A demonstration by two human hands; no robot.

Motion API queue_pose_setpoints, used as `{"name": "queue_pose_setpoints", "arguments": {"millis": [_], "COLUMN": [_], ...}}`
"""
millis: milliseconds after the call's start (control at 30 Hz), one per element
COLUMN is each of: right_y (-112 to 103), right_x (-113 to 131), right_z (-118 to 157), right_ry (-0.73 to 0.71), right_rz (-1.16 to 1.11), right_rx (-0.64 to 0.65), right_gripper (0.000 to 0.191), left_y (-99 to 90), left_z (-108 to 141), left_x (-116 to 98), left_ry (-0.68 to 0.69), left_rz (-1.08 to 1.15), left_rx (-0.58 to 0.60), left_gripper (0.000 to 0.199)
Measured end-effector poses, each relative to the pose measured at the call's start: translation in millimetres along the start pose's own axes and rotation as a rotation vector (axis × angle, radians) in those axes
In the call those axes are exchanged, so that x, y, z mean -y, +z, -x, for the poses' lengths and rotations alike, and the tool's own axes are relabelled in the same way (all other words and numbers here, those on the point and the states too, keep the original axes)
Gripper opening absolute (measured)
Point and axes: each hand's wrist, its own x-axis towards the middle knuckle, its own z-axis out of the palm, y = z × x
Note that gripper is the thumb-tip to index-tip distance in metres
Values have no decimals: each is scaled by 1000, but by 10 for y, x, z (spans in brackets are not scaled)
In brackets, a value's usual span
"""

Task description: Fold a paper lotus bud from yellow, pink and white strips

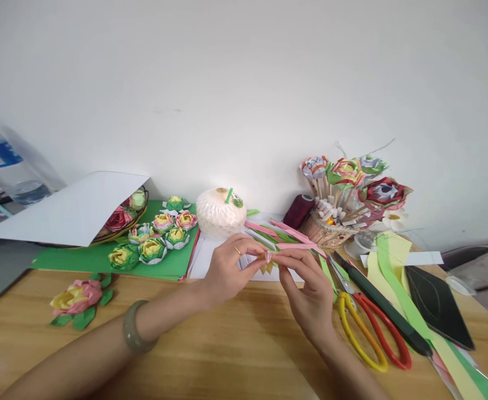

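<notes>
At the middle of the desk, my left hand [231, 264] and my right hand [308, 289] meet fingertip to fingertip. Between them they pinch a small folded paper piece [266, 268], yellowish with a striped pink-and-white top; its full shape is partly hidden by the fingers. Pink and green folded paper strips [296, 236] lie just behind my right hand. Close to the right of that hand rest scissors [352, 300] with one yellow and one red handle. A white ball in foam netting [221, 211] stands behind my left hand.
Several paper flowers [152, 250] sit on green paper [64, 258] at left. A larger pink-yellow flower [77, 297] lies nearer. White card [73, 208] covers a basket. At right are a basket of stemmed flowers [325, 230], a thread spool [299, 210], a dark cutter [383, 305] and a black tablet [439, 305].
</notes>
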Motion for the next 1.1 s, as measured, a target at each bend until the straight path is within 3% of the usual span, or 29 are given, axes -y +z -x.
{"name": "queue_pose_setpoints", "arguments": {"millis": [1100], "right_y": [-7], "right_x": [37], "right_z": [-40], "right_ry": [62], "right_rz": [-108], "right_rx": [31], "right_gripper": [23], "left_y": [-5], "left_z": [16], "left_x": [27], "left_ry": [-33], "left_rz": [21], "left_rx": [55], "left_gripper": [12]}}
